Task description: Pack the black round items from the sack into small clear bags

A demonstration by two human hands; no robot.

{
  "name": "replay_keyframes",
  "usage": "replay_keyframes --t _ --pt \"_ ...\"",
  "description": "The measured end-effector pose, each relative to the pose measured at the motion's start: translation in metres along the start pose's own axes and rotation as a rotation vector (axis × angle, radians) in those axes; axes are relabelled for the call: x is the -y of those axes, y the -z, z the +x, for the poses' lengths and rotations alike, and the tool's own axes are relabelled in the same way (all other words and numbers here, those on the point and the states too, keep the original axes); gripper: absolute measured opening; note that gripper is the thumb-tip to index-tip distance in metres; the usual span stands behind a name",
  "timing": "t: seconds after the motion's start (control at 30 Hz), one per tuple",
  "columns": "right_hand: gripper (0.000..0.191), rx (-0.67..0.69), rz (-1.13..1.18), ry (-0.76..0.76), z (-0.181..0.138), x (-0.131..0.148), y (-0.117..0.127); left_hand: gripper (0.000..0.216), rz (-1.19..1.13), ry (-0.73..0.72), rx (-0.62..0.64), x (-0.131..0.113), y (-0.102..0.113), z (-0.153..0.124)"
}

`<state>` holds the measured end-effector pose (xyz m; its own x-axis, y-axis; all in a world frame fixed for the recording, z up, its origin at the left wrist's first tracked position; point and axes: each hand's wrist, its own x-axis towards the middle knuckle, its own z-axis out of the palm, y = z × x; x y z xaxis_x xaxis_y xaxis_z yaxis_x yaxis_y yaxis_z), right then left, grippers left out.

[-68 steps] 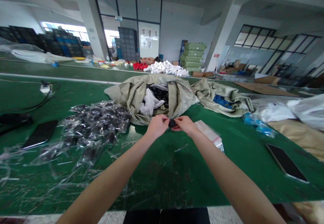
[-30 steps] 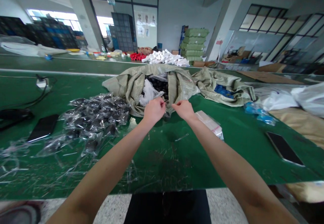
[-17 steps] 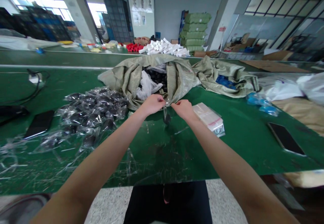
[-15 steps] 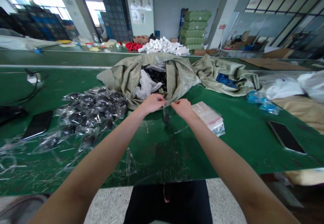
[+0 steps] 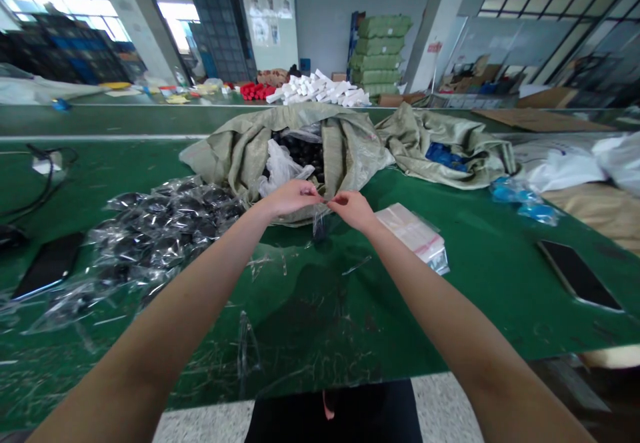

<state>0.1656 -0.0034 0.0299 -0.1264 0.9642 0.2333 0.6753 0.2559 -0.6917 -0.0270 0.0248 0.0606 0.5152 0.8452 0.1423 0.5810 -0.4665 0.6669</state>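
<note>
Between my hands a small clear plastic bag point(image 5: 319, 224) hangs with a dark object inside. The fingers of my left hand point(image 5: 294, 196) pinch its top edge from the left. From the right, my right hand point(image 5: 353, 208) pinches the same edge, fingertips almost touching the left ones. Just behind stands a wide-mouthed woven sack point(image 5: 347, 153) with black rounded pieces point(image 5: 305, 153) in it. To the left lies a heap of bagged dark pieces point(image 5: 165, 226). A stack of flat clear bags point(image 5: 414, 236) rests by my right forearm.
Phones lie on the green table point(image 5: 320, 323): one phone point(image 5: 50, 263) at the left, another phone point(image 5: 577, 273) at the right. A second sack point(image 5: 450, 163) holds blue pieces. White rolls point(image 5: 320, 89) are piled on the far table. Plastic scraps point(image 5: 247, 343) litter the front.
My fingertips have come closer together at the bag's top edge, and the bag still hangs between them. The whole view has shifted slightly.
</note>
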Motion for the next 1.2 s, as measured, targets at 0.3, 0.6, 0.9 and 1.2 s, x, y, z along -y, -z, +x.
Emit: replay_keyframes --t 0.3,0.6,0.9,1.2 --pt "0.014 -0.054 -0.043 -0.070 0.008 -0.001 -0.005 0.035 0.257 0.105 -0.489 -0.016 -0.047 -0.046" --pt "0.013 -0.096 -0.075 -0.096 0.004 0.002 -0.001 0.023 0.444 0.171 -0.468 -0.025 -0.082 -0.036" --pt "0.013 -0.118 0.010 -0.127 0.004 -0.007 0.000 0.025 0.590 0.189 -0.427 -0.033 -0.096 -0.042" --pt "0.011 -0.088 0.090 -0.202 0.009 -0.015 0.003 0.018 0.337 0.069 -0.530 -0.015 -0.096 -0.038"
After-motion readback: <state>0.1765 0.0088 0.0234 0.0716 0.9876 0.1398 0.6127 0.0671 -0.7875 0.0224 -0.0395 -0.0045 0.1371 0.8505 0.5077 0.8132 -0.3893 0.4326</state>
